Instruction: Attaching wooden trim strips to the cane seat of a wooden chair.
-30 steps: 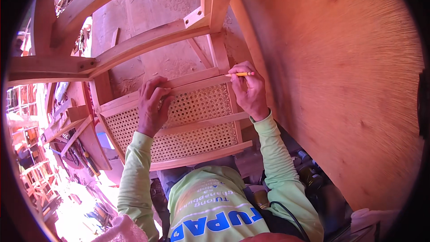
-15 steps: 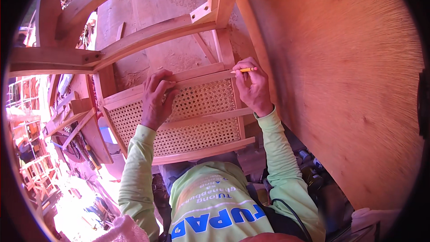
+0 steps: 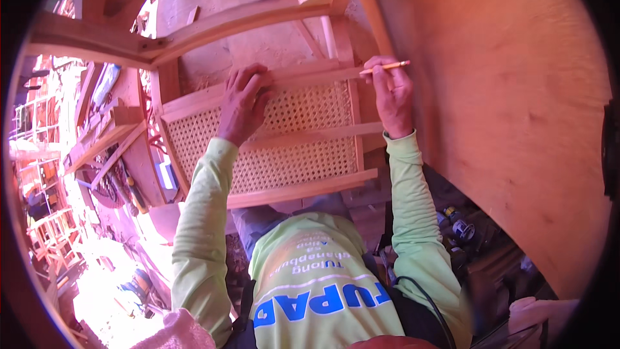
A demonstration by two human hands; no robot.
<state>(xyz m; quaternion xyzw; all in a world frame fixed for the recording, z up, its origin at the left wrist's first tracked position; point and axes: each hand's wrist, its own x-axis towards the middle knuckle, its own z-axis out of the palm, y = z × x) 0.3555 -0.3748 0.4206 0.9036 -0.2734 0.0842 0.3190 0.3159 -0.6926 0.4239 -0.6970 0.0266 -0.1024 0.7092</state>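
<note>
Lying nearly level at the cane panel's top right corner, the pencil is pinched in the right hand, long axis along the top rail, tip pointing left, while the left hand is pressed flat, fingers spread, on that rail.

Two hands, one pencil, one cane-panelled wooden frame.

I am viewing a wooden chair frame carrying a cane-webbed panel. My left hand is lying flat on the webbing; wooden crossbars are framing it.
</note>
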